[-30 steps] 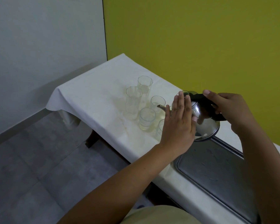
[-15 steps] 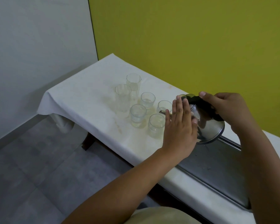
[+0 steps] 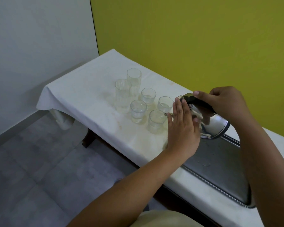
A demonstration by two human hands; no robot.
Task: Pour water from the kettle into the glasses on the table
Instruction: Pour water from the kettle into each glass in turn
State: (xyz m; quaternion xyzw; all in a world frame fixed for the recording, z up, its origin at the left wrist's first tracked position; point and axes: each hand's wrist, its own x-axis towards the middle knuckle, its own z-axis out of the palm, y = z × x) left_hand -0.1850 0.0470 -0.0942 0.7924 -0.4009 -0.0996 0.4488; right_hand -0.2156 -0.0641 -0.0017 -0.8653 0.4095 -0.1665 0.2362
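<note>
Shiny steel kettle [image 3: 215,126] tilts as our right hand [image 3: 226,104] grips its black handle [image 3: 198,102]; our flat left hand [image 3: 182,128] steadies it, spout over the nearest clear glass [image 3: 156,121].

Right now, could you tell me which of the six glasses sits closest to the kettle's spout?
The short glass at the near right end of the cluster: the kettle spout tip is at its rim, beside the left hand. The other five stand farther off.

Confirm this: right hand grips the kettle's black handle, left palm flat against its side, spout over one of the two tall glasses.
Wrong on the glass. In the head view the kettle's spout sits over the nearest short glass, not a tall one. The right hand does grip the handle, and the left hand lies flat against the side.
</note>
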